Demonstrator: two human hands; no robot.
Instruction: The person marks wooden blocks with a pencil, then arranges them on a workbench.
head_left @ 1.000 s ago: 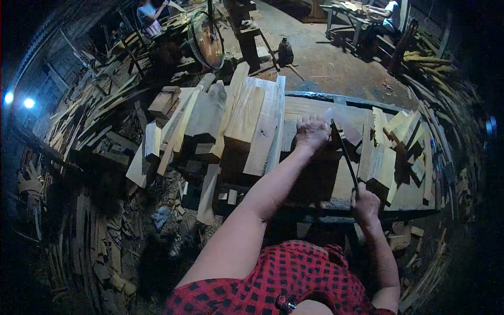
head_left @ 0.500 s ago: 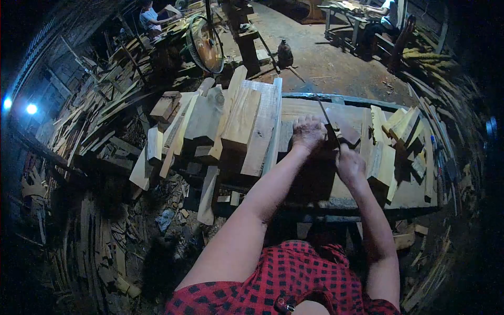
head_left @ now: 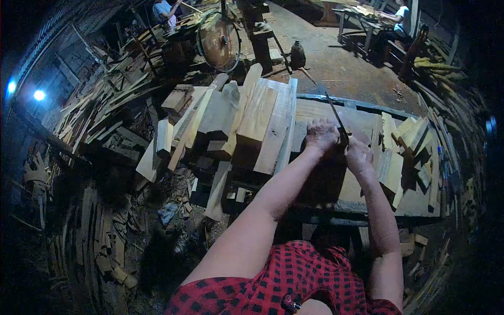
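My right hand (head_left: 360, 155) is closed around the near end of a long, narrow dark blade (head_left: 336, 113), which slants away from me to the upper left. Whether the blade has teeth is too small to tell. Just left of it, my left hand (head_left: 321, 136) bears down with bent fingers on a piece of wood, mostly covered by the hand. Beside those fingers a small dark wood block (head_left: 299, 135) shows. Both hands are over the wooden workbench (head_left: 353, 190), close together, with the blade between them.
Thick wood blocks (head_left: 256, 116) and boards (head_left: 278, 131) are piled left of my hands. More cut pieces (head_left: 391, 170) lie on the right. A fan (head_left: 219, 42) stands beyond the bench. Two people sit or stand at the back. Scraps (head_left: 168, 214) litter the floor.
The whole view has shifted, so things appear a little farther right and lower. My right hand and the blade have come closer to my left hand, which keeps its hold.
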